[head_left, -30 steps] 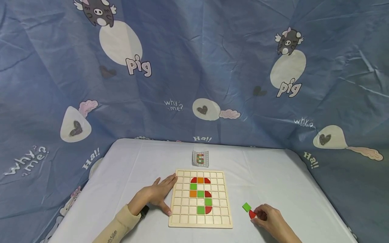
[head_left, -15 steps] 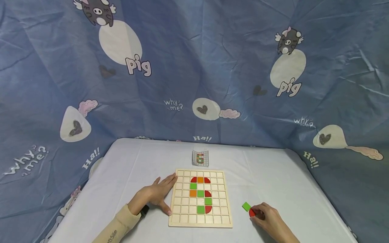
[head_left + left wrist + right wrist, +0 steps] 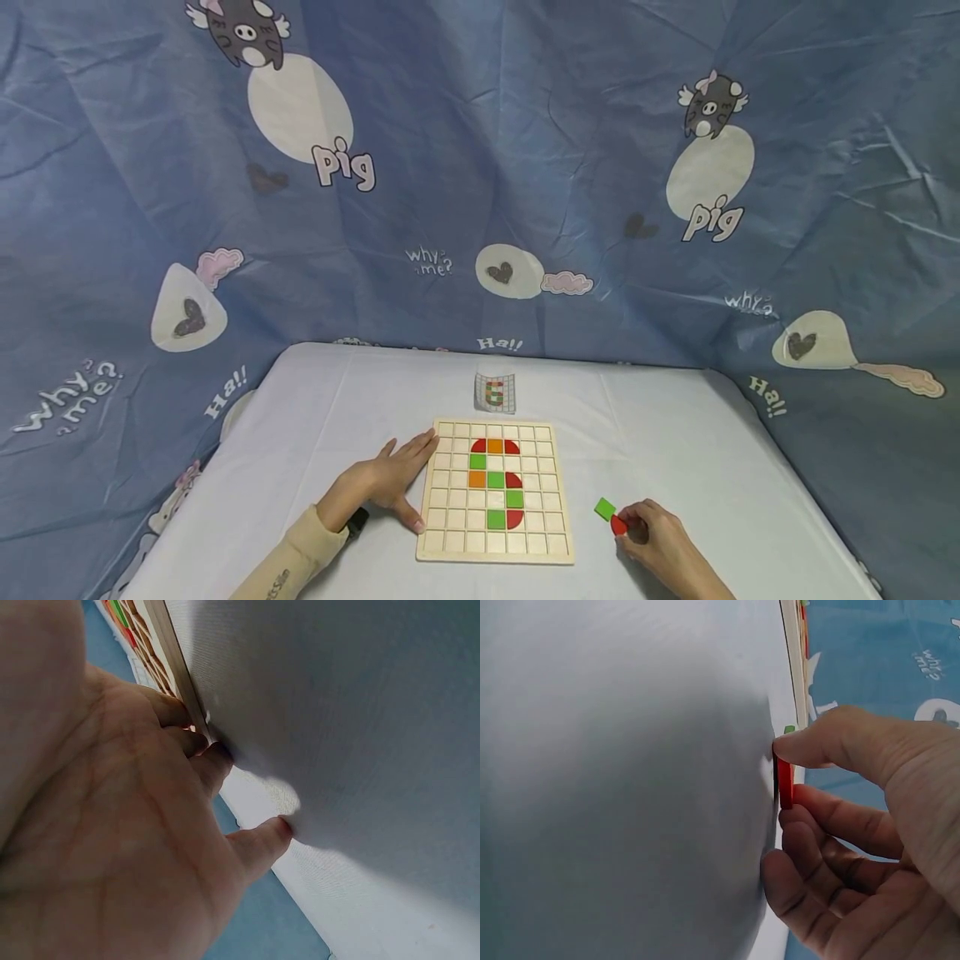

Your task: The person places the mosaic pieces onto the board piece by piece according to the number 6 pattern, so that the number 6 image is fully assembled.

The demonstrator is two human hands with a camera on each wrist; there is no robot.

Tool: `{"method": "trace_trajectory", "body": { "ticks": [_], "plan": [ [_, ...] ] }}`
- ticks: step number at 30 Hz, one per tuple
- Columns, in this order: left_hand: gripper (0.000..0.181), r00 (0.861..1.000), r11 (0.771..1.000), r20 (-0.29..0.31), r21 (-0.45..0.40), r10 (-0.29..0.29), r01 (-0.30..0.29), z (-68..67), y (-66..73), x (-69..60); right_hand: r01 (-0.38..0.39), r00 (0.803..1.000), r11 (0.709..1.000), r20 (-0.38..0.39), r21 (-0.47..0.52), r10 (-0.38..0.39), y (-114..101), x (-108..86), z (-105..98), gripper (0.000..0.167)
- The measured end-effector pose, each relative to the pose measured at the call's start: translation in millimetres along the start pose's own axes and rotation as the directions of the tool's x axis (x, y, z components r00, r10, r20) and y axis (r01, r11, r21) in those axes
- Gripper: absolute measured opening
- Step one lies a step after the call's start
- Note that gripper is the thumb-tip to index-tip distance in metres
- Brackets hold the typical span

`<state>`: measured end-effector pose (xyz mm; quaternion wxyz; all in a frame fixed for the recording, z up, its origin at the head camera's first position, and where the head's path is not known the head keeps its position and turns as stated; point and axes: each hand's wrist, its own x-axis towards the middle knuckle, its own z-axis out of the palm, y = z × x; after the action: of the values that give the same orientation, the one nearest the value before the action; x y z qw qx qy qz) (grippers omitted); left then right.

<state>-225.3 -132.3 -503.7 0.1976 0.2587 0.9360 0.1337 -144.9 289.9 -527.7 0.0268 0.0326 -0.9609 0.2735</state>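
My left hand [image 3: 392, 483] lies with fingers spread along the left edge of a square wooden grid board [image 3: 495, 559]. In the left wrist view, fingertips [image 3: 214, 761] rest by the board's side. Set into the board are several red, orange and green tiles forming a curved figure. To the right of it, my right hand [image 3: 663, 542] pinches a red quarter-round tile [image 3: 618, 525] low over the table. That red tile [image 3: 785, 784] is between thumb and index finger in the right wrist view. A green square tile [image 3: 604, 509] touches or nearly touches its far corner.
Behind the board lies a small printed card [image 3: 495, 393] with a similar coloured pattern on a grid. A white cloth [image 3: 360, 375] covers the table. Blue printed fabric [image 3: 450, 167] hangs behind and at both sides.
My right hand has shifted slightly left with the red tile, and the green tile beside it has slid a little the same way. The left hand and the board have stayed put.
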Motion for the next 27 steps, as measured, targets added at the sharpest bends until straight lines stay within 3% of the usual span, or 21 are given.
{"method": "trace_trajectory", "body": {
  "ticks": [7,13,19,27],
  "plan": [
    [0.136,1.0,1.0,0.01,0.014,-0.017,0.017,1.1,1.0,1.4,-0.002,1.0,1.0,0.008,-0.006,0.002,-7.7,1.0,0.2,0.021],
    [0.137,1.0,1.0,0.007,0.011,-0.018,0.018,0.2,1.4,1.2,0.099,0.994,0.995,-0.044,0.024,-0.098,-19.1,4.7,3.9,0.02],
    [0.136,1.0,1.0,0.006,0.005,-0.017,0.017,-0.3,1.3,0.6,0.264,0.963,0.963,-0.081,0.062,-0.259,-37.3,10.1,12.0,0.022],
    [0.136,1.0,1.0,0.007,0.009,-0.024,0.024,0.8,1.2,1.0,0.389,0.919,0.919,0.036,0.063,-0.392,-71.3,19.6,25.3,0.022]
  ]
}}
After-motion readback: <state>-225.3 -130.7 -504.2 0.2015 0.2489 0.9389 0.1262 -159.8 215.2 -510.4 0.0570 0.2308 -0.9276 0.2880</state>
